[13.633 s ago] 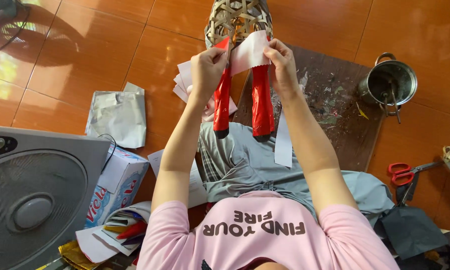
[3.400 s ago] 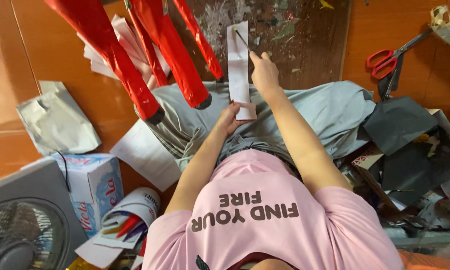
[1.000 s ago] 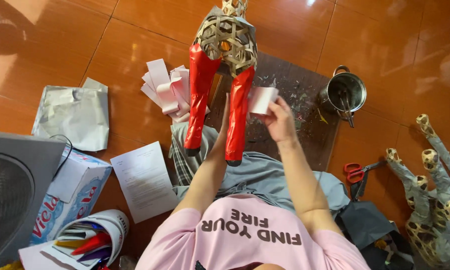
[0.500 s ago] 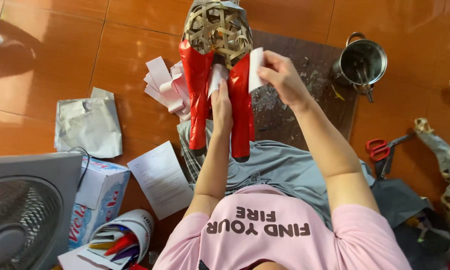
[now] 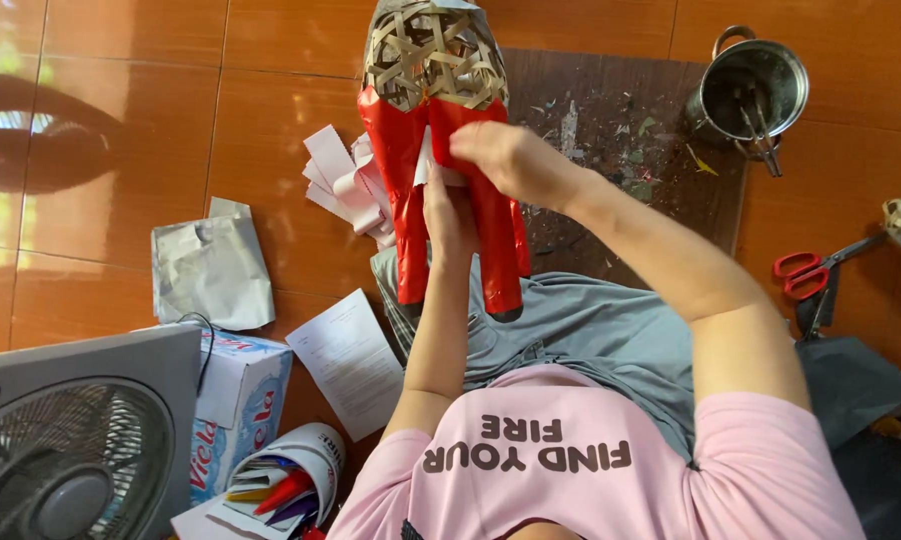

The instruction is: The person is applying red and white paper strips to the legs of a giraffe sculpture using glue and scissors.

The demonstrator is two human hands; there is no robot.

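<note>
between the red legs point(image 5: 410, 210) of a woven frame point(image 5: 432, 55), both hands point(image 5: 505, 160) press a white paper strip point(image 5: 423, 165).

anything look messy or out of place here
Yes: paper scraps litter the dark mat, and loose white strips lie heaped beside the red-legged woven figure both hands press.

Shiny red paper wraps the woven frame point(image 5: 432, 60) legs — the floor point(image 5: 120, 130) tiles are glossy, the pot point(image 5: 753, 85) is metal.
</note>
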